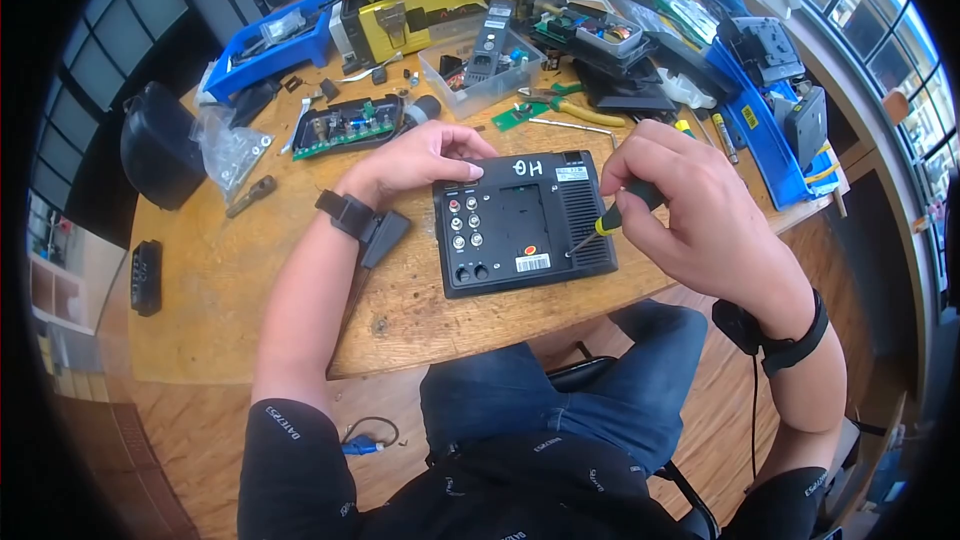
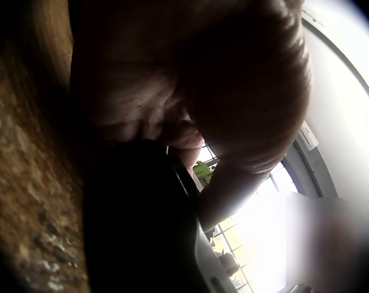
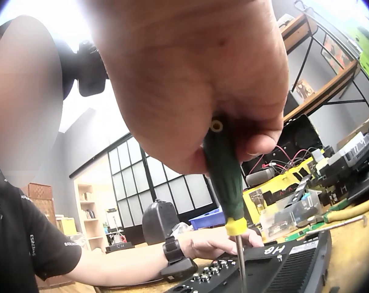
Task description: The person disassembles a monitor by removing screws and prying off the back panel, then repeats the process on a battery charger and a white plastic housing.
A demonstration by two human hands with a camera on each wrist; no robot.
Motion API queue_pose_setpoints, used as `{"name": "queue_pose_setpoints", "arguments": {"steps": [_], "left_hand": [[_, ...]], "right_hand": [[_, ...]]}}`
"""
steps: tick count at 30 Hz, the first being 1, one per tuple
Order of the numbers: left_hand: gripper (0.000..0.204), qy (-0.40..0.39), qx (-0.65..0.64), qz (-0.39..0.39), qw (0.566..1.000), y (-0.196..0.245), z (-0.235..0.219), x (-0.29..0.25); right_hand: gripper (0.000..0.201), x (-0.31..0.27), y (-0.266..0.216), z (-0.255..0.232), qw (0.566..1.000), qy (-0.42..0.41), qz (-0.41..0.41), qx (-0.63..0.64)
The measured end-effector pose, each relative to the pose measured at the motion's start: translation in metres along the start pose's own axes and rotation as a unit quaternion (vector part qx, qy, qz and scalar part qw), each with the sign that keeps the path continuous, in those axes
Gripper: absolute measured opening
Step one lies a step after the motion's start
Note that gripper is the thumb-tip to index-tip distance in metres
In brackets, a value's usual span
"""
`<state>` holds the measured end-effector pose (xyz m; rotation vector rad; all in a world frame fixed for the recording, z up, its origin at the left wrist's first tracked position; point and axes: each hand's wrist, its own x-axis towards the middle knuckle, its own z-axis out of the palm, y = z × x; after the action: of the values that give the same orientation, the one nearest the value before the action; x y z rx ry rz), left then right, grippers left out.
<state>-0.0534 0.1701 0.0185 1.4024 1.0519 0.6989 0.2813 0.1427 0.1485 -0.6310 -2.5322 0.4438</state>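
Note:
A black device panel [image 1: 590, 200] marked "HQ" lies flat near the table's front edge, with round connectors at its left and a vented strip at its right. The right hand [image 1: 690, 210] grips a green and yellow screwdriver [image 3: 226, 177]; in the head view its tip meets the panel's lower right part, by a small screw. The left hand [image 1: 425, 155] rests at the panel's upper left corner, thumb on its top and fingers at the far edge. In the left wrist view, the left hand [image 2: 190, 79] is dark above a black edge.
Behind the panel lie a clear bin [image 1: 455, 90], yellow-handled pliers [image 1: 590, 113], a green circuit board [image 1: 345, 127] and a bag of washers [image 1: 232, 155]. Blue trays [image 1: 270, 45] stand at both sides. A black case [image 1: 160, 145] sits at the left.

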Motion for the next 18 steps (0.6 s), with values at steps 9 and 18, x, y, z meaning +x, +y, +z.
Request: {"name": "queue_pose_setpoints", "arguments": {"steps": [9, 18], "left_hand": [[0.036, 0.008, 0.005, -0.001, 1.000, -0.001, 0.001, 0.000], [0.036, 0.004, 0.011, -0.006, 1.000, 0.002, 0.000, -0.001]], "right_hand": [[0.011, 0.000, -0.019, 0.005, 0.997, -0.020, -0.025, -0.066], [0.014, 0.003, 0.003, 0.011, 0.999, 0.034, -0.039, -0.005]]}}
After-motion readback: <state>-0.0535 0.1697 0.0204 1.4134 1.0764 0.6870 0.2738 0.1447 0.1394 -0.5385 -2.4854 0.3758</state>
